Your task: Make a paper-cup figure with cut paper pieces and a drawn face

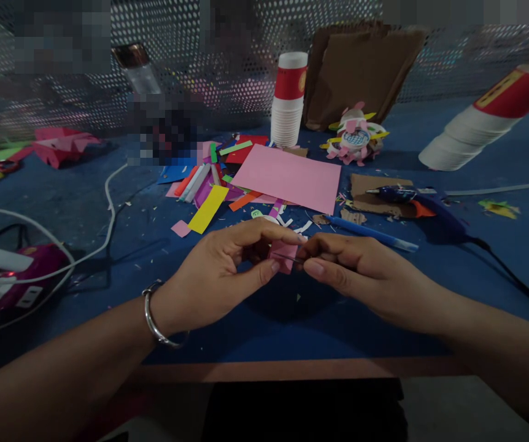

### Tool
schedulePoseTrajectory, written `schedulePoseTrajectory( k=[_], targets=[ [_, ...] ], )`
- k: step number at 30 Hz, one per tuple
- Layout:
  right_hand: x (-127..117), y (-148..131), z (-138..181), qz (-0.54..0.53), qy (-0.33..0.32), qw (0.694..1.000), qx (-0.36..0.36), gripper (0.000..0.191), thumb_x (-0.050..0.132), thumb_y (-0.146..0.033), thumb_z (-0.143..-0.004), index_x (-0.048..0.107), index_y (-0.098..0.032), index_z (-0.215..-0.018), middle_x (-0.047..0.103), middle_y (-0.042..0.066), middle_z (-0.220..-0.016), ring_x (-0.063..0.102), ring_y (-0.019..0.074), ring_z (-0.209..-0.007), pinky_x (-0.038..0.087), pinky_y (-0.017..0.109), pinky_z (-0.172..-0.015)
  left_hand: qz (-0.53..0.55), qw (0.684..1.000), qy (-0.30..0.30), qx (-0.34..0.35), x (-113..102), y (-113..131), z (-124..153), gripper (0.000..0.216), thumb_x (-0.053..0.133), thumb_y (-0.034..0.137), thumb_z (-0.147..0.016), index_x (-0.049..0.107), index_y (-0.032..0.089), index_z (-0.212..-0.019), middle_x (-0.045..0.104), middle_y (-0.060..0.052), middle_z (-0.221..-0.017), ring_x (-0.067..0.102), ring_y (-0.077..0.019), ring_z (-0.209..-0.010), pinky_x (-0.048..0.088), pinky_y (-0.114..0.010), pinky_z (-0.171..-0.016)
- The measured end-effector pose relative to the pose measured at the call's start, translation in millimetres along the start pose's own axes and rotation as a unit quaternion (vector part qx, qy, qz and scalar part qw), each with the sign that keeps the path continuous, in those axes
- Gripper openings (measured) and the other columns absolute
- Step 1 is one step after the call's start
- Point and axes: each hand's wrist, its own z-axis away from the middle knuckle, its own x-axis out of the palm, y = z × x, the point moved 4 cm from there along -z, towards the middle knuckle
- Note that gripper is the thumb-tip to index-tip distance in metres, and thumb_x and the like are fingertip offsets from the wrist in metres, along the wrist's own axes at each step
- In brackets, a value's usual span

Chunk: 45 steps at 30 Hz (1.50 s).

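My left hand (pixel 221 270) pinches a small pink paper piece (pixel 283 255) between thumb and fingers, just above the blue table. My right hand (pixel 356 270) meets it from the right, fingers closed on a thin dark tool whose tip touches the same pink piece; I cannot make out what the tool is. A metal bangle (pixel 154 319) sits on my left wrist. Beyond the hands lies a pink paper sheet (pixel 287 178) and a pile of coloured paper strips (pixel 209 184).
A blue pen (pixel 370 233) and a blue glue gun (pixel 425 205) with cardboard scraps lie right. A cup stack (pixel 288 98) stands behind; another stack (pixel 485 120) lies tipped far right. A paper-decorated craft (pixel 354 138), brown bag (pixel 361 70), white cable (pixel 108 215), pink device (pixel 11 282).
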Motion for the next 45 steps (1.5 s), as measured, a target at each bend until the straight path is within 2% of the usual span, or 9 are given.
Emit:
schedulePoseTrajectory(
  k=[5, 13, 25, 32, 38, 45],
  targets=[
    [0.5, -1.0, -0.4, 0.001, -0.005, 1.0, 0.002, 0.044, 0.051, -0.058, -0.101, 0.069, -0.019, -0.094, 0.056, -0.003, -0.069, 0.048, 0.0103, -0.059, 0.035, 0.025, -0.053, -0.023, 1.0, -0.006, -0.009, -1.2, 3.4, -1.2, 0.027, 0.064, 0.004, -0.089, 0.073, 0.022, -0.106, 0.075, 0.0, -0.103, 0.072, -0.0128, -0.095, 0.057, -0.022, -0.086],
    [1.5, 0.2, -1.9, -0.005, -0.013, 1.0, 0.013, 0.045, 0.051, -0.059, -0.1, 0.068, -0.018, -0.094, 0.054, -0.004, -0.068, 0.045, 0.0094, -0.058, 0.033, 0.025, -0.052, -0.032, 0.999, -0.003, -0.029, -1.1, 5.4, -2.6, 0.031, 0.064, 0.004, -0.085, 0.075, 0.021, -0.109, 0.077, -0.002, -0.105, 0.073, -0.0155, -0.097, 0.057, -0.025, -0.087],
    [2.2, 1.6, -0.2, -0.028, -0.022, 0.999, 0.004, 0.043, 0.053, -0.057, -0.1, 0.067, -0.018, -0.092, 0.051, -0.004, -0.069, 0.043, 0.0089, -0.059, 0.033, 0.025, -0.052, -0.03, 0.999, -0.009, -0.026, 0.6, 7.4, -4.3, 0.033, 0.065, 0.0, -0.082, 0.075, 0.016, -0.109, 0.077, -0.001, -0.102, 0.075, -0.0118, -0.09, 0.059, -0.02, -0.083],
    [4.4, 3.9, 1.3, -0.053, -0.034, 0.998, 0.022, 0.038, 0.055, -0.054, -0.1, 0.068, -0.018, -0.099, 0.051, -0.004, -0.073, 0.042, 0.0092, -0.062, 0.034, 0.025, -0.054, -0.002, 0.999, -0.009, -0.034, 1.3, 5.7, -5.5, 0.03, 0.067, 0.001, -0.083, 0.076, 0.016, -0.107, 0.079, -0.001, -0.101, 0.076, -0.012, -0.089, 0.06, -0.02, -0.083],
    [8.9, 7.7, 2.1, -0.135, -0.059, 0.988, 0.055, 0.037, 0.058, -0.055, -0.099, 0.064, -0.019, -0.096, 0.041, -0.006, -0.069, 0.034, 0.0065, -0.054, 0.027, 0.022, -0.048, 0.031, 0.998, -0.012, -0.044, 0.5, 2.5, -5.5, 0.031, 0.067, 0.001, -0.083, 0.076, 0.016, -0.108, 0.079, -0.002, -0.101, 0.076, -0.0124, -0.088, 0.061, -0.021, -0.083],
    [16.9, 12.1, 0.6, -0.271, -0.075, 0.952, 0.119, 0.045, 0.064, -0.062, -0.093, 0.054, -0.018, -0.094, 0.038, -0.008, -0.067, 0.024, 0.0044, -0.051, 0.015, 0.021, -0.042, 0.05, 0.998, -0.01, -0.04, 0.8, -0.3, -4.9, 0.034, 0.067, -0.001, -0.084, 0.076, 0.018, -0.111, 0.079, 0.0, -0.105, 0.075, -0.0097, -0.091, 0.06, -0.017, -0.085]
  ],
)
